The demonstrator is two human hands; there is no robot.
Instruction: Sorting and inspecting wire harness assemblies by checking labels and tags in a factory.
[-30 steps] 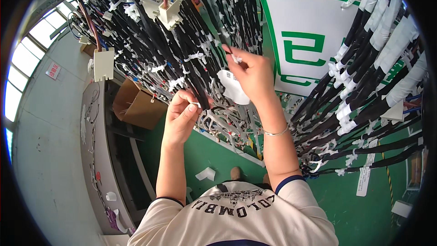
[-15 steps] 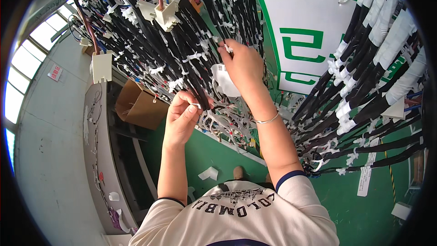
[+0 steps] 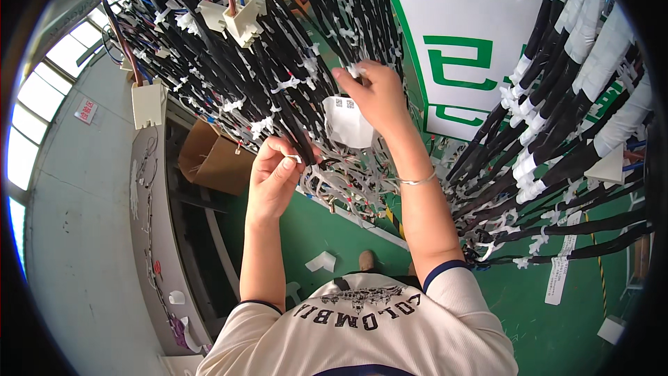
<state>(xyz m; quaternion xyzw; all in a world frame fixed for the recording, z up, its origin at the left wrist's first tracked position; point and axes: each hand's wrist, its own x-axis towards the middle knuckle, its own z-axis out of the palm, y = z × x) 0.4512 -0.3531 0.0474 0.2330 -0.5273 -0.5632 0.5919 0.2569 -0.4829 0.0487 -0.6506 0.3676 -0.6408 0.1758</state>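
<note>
Taped black wiring harnesses (image 3: 292,129) hang in a dense bundle before me, dotted with white clips. My left hand (image 3: 273,177) is closed at the lower end of the bundle, thumb and index finger pinching a small white piece (image 3: 295,159), its kind too small to tell. Higher and to the right, my right hand (image 3: 379,94) curls in against the harness strands at a white cable clip (image 3: 354,70); its fingertips are partly hidden. Below its thumb, beside the wrist, hangs a white label sheet (image 3: 348,123) with small printed codes; whether the hand holds it, I cannot tell.
Cream connectors (image 3: 242,22) hang at upper left. More harnesses (image 3: 557,108), wrapped in white, crowd the right side, before a green-bordered white sign (image 3: 459,28). A cardboard box (image 3: 216,160) and a grey bench (image 3: 154,216) stand left. Paper scraps (image 3: 321,262) lie on the green floor.
My right hand has shifted a little to the right, its thumb further from the index finger. The label sheet has turned more toward me. My left hand keeps its pinch.
</note>
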